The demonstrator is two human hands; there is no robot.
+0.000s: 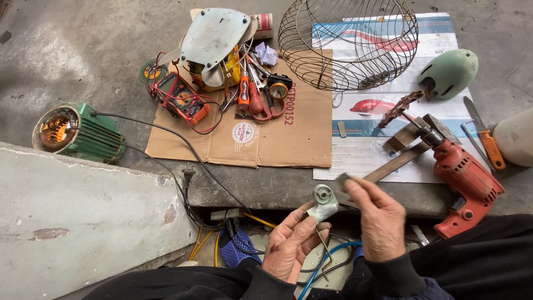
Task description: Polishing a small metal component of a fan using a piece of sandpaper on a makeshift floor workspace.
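Status: fan is stripped down, work is at small-part level. Left hand (291,247) holds a small grey metal bracket (323,203) with a round bushing at its top, fingers pinched on its lower edge, a thin bent wire hanging off below it; the part sits up in front of the person, over the gap at the near edge of the concrete floor (83,50), not resting on anything. Right hand (380,219) is just beside it, fingers pressed together on a small flat grey strip (342,180), looks like abrasive paper or a thin blade, can't tell which; its tip is near the bushing, contact can't be confirmed. Judging by the layout, teardown is done: wire fan guard (348,44) lies off on a printed poster (388,94), green motor cap (448,73) sits apart at the right, green motor (78,132) with exposed copper windings lies well off to the left, its cable running toward the hands. Red drill (465,180) with a wire wheel lies at the right, not in hand. Multimeter (180,97), screwdrivers and pliers are piled on the cardboard (266,139), untouched. Orange-handled knife (484,136) at the far right. My read: cleaning or fitting of the bracket is in hand; all reassembly left, nothing back on the motor.
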